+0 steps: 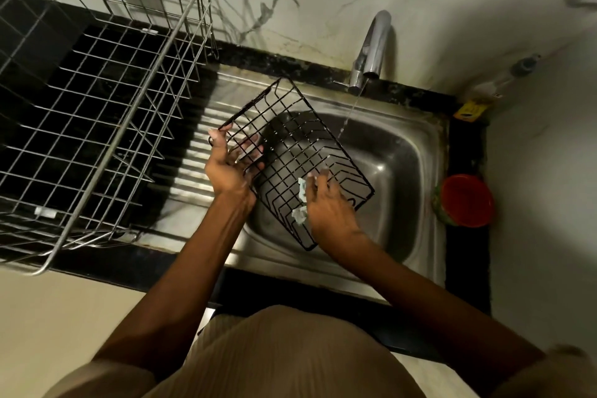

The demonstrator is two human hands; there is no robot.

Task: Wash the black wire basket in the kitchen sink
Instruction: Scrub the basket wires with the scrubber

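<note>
The scrubbing step is in hand. The left hand (227,168) grips the corner of the black wire basket (292,165), tilted over the sink (416,152). The right hand (328,203) presses a pale scrub pad (301,203) against its wires. Next, by judgement: turn the basket under the tap (371,48) stream to rinse.

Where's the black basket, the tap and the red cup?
black wire basket (290,139): head view, on its grid bottom.
tap (376,42): head view, on the curved metal spout.
red cup (466,200): head view, on its inside.
</note>
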